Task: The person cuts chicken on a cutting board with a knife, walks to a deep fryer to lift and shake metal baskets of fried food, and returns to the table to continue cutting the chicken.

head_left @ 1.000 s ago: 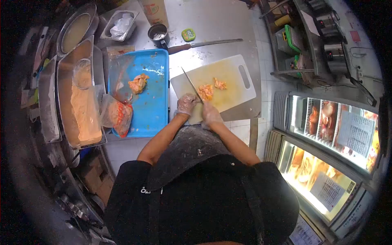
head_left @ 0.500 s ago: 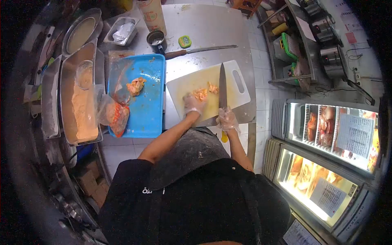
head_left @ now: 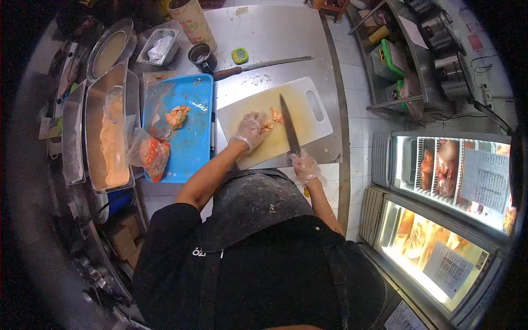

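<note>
Both my hands wear clear plastic gloves. My right hand [head_left: 305,166] is closed round the handle of a long knife [head_left: 289,124], whose blade lies over the white cutting board [head_left: 316,129] and points away from me. My left hand [head_left: 252,130] rests on meat pieces [head_left: 268,126] on the board, its fingers curled over them. A small piece [head_left: 277,115] lies between that hand and the blade. To the left, a blue tray [head_left: 192,151] holds another lump of meat [head_left: 177,117] and a plastic bag of meat [head_left: 151,154] at its left edge.
Beyond the board are a sharpening rod [head_left: 275,63], a green timer [head_left: 240,55], a metal cup [head_left: 202,57] and a paper-wrapped roll [head_left: 192,25]. Metal pans, one with orange powder [head_left: 113,143], stand left. Lit display fridges [head_left: 429,242] stand right.
My left hand has shifted left and up over the meat. The knife's tip has swung left, towards the meat pieces. The whole view has shifted slightly.
</note>
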The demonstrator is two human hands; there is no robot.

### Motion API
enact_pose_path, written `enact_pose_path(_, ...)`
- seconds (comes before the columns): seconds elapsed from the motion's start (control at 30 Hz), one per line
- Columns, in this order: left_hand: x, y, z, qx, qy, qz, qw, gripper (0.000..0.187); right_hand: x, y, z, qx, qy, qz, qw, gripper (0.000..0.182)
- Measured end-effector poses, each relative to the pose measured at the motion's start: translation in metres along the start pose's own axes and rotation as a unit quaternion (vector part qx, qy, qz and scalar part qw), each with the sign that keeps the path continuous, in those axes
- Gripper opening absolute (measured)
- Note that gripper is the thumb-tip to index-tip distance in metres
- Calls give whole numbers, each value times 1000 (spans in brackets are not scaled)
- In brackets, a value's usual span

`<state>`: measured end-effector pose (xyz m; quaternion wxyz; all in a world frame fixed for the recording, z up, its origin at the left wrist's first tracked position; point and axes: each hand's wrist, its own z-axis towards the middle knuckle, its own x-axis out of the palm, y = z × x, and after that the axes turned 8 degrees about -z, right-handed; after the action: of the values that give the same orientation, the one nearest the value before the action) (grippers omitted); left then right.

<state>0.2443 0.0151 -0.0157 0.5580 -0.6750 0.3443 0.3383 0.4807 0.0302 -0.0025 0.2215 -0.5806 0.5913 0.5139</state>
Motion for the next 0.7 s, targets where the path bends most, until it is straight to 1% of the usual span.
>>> enact_pose_path(0.07,4,9,-14,35,-169,-14,985,52,8,4,10,-91,47,-20,995,32)
enact_pose_path(0.1,3,7,-19,31,-169,-12,985,52,14,8,16,-93,49,-19,994,32)
enact_pose_path(0.17,0,3,-27,-25,-183,-35,982,54,26,14,29,-68,49,-66,994,29)
enact_pose_path(0.2,3,4,-26,-30,-186,-35,982,54,30,16,31,-73,51,-68,994,29)
enact_pose_path(0.27,12,7,-23,-55,-102,-73,991,57,35,16,35,-124,36,-102,986,26)
enact_pose_path(0.3,13,7,-23,-59,-105,-75,990,57,30,21,36,-129,37,-106,985,26)
enact_pose_path(0.37,13,7,-24,-32,-158,-99,982,55,20,30,36,-71,80,-19,994,25)
enact_pose_path(0.4,11,7,-25,-33,-161,-101,981,55,6,40,34,-72,79,-22,994,25)
enact_pose_path(0.47,8,6,-37,-88,-168,-41,981,46,-21,63,22,-67,98,46,992,24)
enact_pose_path(0.5,11,9,-40,-87,-164,-43,982,46,-23,71,18,-63,99,46,992,24)
enact_pose_path(0.57,17,16,-41,-33,-193,-111,974,44,-22,85,17,-76,90,32,993,24)
enact_pose_path(0.6,17,17,-38,-32,-193,-113,974,44,-14,84,18,-74,89,31,993,24)
enact_pose_path(0.67,19,14,-31,-19,-220,-171,960,39,6,78,21,-100,73,-57,991,25)
enact_pose_path(0.7,17,13,-28,-19,-220,-174,960,39,6,81,22,-99,73,-59,991,25)
